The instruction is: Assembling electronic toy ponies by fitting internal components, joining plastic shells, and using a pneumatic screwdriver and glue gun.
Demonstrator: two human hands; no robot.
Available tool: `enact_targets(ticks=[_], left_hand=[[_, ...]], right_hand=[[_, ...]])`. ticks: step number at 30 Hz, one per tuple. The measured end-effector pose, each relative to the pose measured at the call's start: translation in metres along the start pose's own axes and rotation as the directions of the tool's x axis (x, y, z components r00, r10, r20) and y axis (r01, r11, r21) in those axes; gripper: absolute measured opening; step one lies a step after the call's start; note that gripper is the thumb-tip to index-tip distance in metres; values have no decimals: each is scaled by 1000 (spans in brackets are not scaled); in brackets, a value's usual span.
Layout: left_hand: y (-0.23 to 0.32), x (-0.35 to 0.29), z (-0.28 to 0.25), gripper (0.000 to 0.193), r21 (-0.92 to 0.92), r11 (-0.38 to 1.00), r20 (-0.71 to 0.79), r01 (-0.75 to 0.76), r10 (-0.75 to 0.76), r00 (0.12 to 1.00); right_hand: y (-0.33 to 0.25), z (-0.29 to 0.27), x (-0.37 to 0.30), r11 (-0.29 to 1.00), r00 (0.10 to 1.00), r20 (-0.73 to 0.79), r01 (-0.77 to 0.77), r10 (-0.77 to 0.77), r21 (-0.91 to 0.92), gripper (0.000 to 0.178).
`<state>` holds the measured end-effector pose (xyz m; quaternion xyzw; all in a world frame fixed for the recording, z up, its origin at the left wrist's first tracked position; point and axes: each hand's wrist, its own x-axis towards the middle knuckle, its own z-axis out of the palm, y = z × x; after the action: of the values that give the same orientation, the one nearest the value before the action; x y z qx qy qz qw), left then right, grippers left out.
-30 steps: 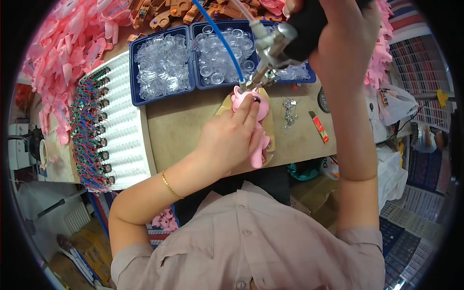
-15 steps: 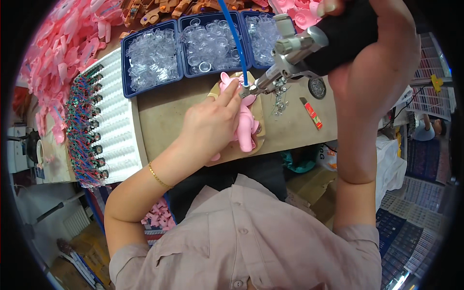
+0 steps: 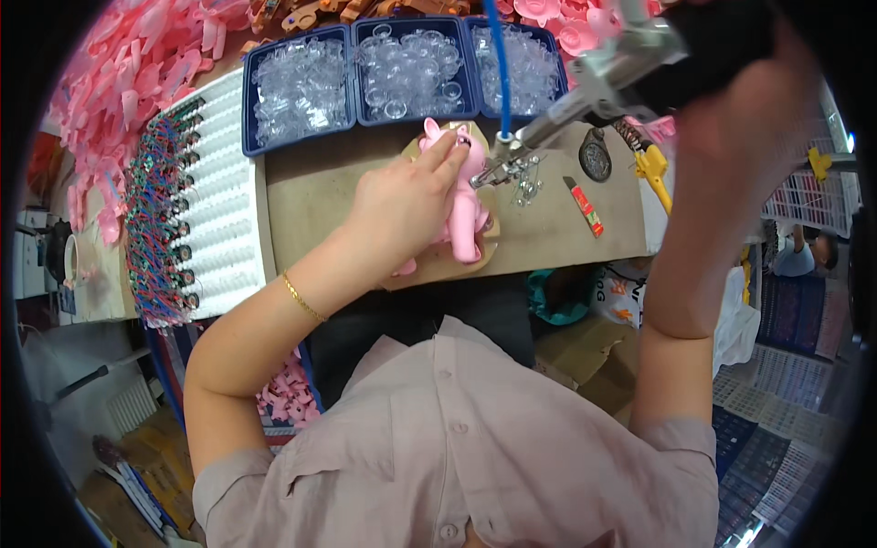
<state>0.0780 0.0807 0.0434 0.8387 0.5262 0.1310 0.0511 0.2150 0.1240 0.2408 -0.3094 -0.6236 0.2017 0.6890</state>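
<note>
My left hand [image 3: 402, 201] presses a pink plastic toy animal [image 3: 468, 224] down onto a tan holder [image 3: 484, 260], its fingers lying over the upper body. In my right hand [image 3: 754, 119], raised at upper right and smeared by motion, is a power screwdriver [image 3: 630, 64] with a black body and a metal nose. A blue hose [image 3: 502, 82] joins that nose, whose tip sits close to the toy's right side; I cannot tell if it touches. Small shiny screws [image 3: 526, 187] lie just right of the tip.
Three blue bins [image 3: 354, 119] of clear plastic parts line the back. At left, wired parts [image 3: 164, 210] fill a white ribbed tray [image 3: 228, 228], beside a heap of pink shells [image 3: 119, 91]. A red cutter [image 3: 585, 210], a dark round dish [image 3: 595, 155] and a yellow-handled tool [image 3: 652, 166] lie at right.
The screwdriver and my right hand have moved right, drawing the nose away from the toy's head toward its side. My left hand still holds the toy. The whole view has shifted slightly.
</note>
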Motion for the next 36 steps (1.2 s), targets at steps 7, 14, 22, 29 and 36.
enact_targets(ticks=[7, 14, 22, 29, 36], left_hand=[[-8, -3, 7, 42, -34, 999, -103, -20, 16, 995], [-3, -2, -5, 39, -71, 997, 12, 16, -15, 1000], [-9, -10, 13, 68, 41, 999, -88, -27, 30, 996], [-95, 40, -29, 20, -261, 964, -274, 43, -117, 955], [-161, 52, 0, 11, 26, 944, -247, 328, -311, 918]], right_hand=[[6, -14, -31, 998, 995, 100, -1, -6, 70, 36], [28, -21, -58, 985, 978, 207, -10, -26, 172, 20], [35, -18, -31, 840, 838, 494, -428, 232, 332, 27], [21, 9, -7, 922, 935, 139, -348, 327, 171, 22], [32, 38, -15, 866, 899, 137, -438, 416, 243, 21]])
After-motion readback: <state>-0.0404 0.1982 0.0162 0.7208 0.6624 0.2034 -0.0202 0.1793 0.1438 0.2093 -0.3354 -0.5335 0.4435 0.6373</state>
